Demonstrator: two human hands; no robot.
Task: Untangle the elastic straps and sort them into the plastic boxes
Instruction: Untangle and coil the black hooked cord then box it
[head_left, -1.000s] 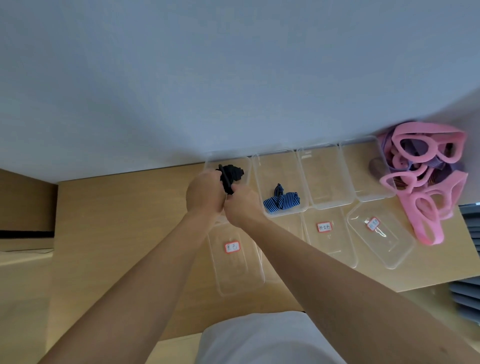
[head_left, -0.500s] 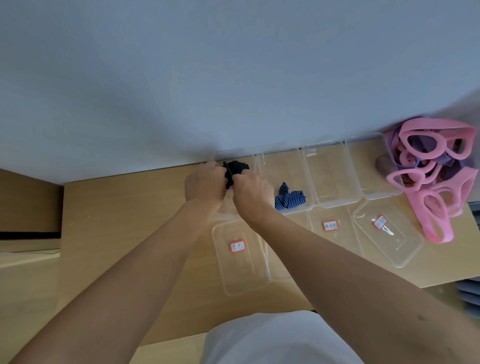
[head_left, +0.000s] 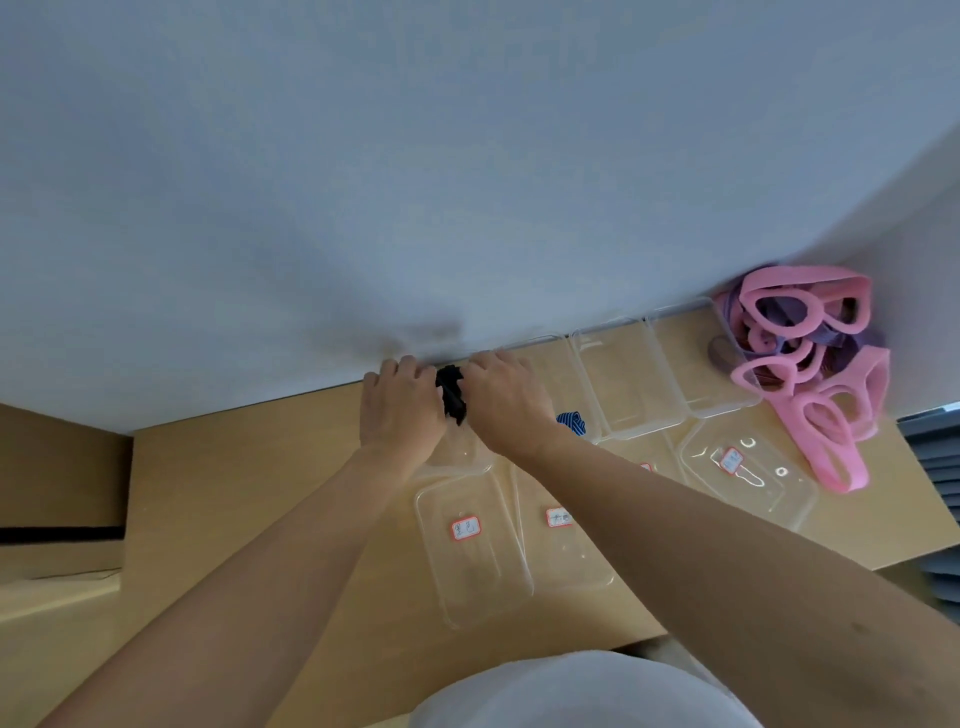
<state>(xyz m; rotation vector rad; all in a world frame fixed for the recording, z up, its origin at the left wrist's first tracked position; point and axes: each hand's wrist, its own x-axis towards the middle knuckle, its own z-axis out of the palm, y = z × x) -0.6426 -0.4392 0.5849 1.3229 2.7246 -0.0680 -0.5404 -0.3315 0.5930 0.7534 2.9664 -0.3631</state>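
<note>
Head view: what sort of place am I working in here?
Likely an office or workroom set up as a sorting station: a plain wooden desk against a bare wall, clear boxes, some labelled, in two rows, and a tangled strap pile at the right.

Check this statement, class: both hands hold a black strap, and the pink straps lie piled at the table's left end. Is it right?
No. The head view shows the pink straps piled at the right end of the table. The left hand and right hand do hold the black strap.
</note>
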